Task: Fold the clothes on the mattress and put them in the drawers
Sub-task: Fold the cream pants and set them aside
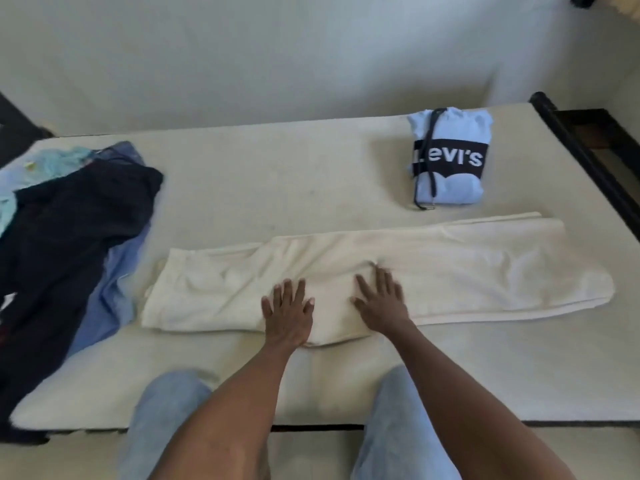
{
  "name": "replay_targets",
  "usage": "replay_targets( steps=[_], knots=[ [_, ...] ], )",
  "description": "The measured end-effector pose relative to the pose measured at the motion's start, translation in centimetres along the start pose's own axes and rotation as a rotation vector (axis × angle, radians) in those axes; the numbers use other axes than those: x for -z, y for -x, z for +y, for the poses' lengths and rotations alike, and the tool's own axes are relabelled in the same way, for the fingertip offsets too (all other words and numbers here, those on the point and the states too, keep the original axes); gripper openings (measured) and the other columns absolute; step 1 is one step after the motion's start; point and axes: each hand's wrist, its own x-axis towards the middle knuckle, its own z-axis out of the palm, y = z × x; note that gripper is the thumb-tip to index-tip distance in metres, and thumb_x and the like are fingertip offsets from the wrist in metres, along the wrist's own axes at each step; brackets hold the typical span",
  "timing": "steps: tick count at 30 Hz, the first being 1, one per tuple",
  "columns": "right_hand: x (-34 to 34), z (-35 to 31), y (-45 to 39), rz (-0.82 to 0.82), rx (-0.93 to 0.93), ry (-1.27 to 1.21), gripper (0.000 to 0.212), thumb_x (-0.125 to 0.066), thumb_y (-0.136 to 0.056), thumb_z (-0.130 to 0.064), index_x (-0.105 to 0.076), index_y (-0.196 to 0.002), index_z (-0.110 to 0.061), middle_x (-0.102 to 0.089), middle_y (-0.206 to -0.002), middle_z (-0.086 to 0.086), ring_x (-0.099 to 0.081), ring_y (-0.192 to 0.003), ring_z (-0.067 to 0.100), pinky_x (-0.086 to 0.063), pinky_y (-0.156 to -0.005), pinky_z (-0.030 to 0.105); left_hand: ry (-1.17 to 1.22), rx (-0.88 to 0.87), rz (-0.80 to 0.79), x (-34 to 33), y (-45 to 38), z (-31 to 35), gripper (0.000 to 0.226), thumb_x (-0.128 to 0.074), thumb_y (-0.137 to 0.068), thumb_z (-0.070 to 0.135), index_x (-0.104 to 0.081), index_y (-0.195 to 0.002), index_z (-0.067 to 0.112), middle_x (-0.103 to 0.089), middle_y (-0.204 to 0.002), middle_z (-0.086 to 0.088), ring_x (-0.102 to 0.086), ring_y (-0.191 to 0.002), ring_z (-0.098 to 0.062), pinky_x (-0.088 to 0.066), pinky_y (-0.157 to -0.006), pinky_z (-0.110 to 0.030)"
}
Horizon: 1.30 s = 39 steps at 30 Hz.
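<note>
Cream trousers (467,268) lie lengthwise across the mattress (277,188), folded leg on leg, waist end to the left. My left hand (289,311) presses flat on the cloth near its middle, fingers spread. My right hand (381,299) lies flat beside it, a little further right, fingers straight on the fabric. A folded light-blue hoodie (446,188) with a black logo band sits at the back right of the mattress. A heap of unfolded clothes lies at the left: a dark garment (69,237) on top of a blue shirt (110,299).
A pale-turquoise garment (52,164) lies at the far left of the heap. A black bed frame (588,161) runs along the right side. A white wall stands behind the mattress. My knees in light jeans (166,410) are at the near edge.
</note>
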Motion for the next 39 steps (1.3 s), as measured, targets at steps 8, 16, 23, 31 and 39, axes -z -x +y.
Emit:
replay_targets(
  steps=[8, 16, 23, 31, 39],
  knots=[
    [-0.2, -10.2, -0.6, 0.174, 0.013, 0.01, 0.08, -0.04, -0.089, -0.005, -0.003, -0.158, -0.019, 0.008, -0.164, 0.013, 0.013, -0.151, 0.031, 0.0, -0.121, 0.04, 0.165, 0.173, 0.24, 6.6, -1.9, -11.2, 0.034, -0.035, -0.103, 0.028, -0.062, -0.117, 0.01, -0.065, -0.117, -0.013, -0.057, -0.114, -0.034, -0.043, -0.091, -0.041],
    [-2.5, -21.2, -2.6, 0.131, 0.174, 0.122, 0.044, -0.042, -0.098, -0.025, -0.047, -0.14, -0.012, -0.021, -0.158, 0.016, -0.016, -0.143, 0.033, -0.024, -0.113, 0.041, 0.037, 0.466, 0.306, 8.9, -5.2, -19.4, 0.046, -0.06, -0.092, 0.036, -0.05, -0.128, 0.008, -0.04, -0.138, -0.016, -0.037, -0.126, -0.033, -0.033, -0.102, -0.043],
    [-3.1, -24.0, -4.0, -0.017, 0.221, 0.18, 0.067, -0.046, -0.088, -0.017, -0.028, -0.152, -0.023, -0.019, -0.158, 0.009, -0.026, -0.137, 0.032, -0.029, -0.11, 0.044, 0.534, 0.702, 0.157, 11.2, -7.2, -25.0, 0.089, -0.072, -0.077, 0.059, -0.042, -0.137, 0.001, -0.05, -0.139, -0.019, -0.049, -0.127, -0.037, -0.04, -0.101, -0.043],
    [-3.0, -23.0, -3.8, 0.04, 0.194, 0.093, 0.055, -0.042, -0.099, -0.048, -0.037, -0.149, -0.025, -0.02, -0.159, 0.011, -0.019, -0.143, 0.031, -0.025, -0.112, 0.044, 0.459, 0.828, 0.396, 12.4, -7.6, -28.9, 0.07, -0.072, -0.085, 0.042, -0.044, -0.134, 0.001, -0.051, -0.135, -0.024, -0.05, -0.122, -0.041, -0.042, -0.098, -0.049],
    [-3.6, -19.6, -2.9, 0.021, 0.24, -0.017, 0.054, -0.018, -0.106, -0.044, -0.02, -0.156, -0.025, -0.011, -0.165, 0.001, -0.007, -0.15, 0.022, -0.012, -0.118, 0.039, 0.044, 0.032, 0.229, 6.6, -5.3, -12.4, 0.063, -0.026, -0.103, 0.044, -0.019, -0.155, 0.01, -0.016, -0.162, -0.016, -0.012, -0.15, -0.03, -0.004, -0.122, -0.043]
  ],
)
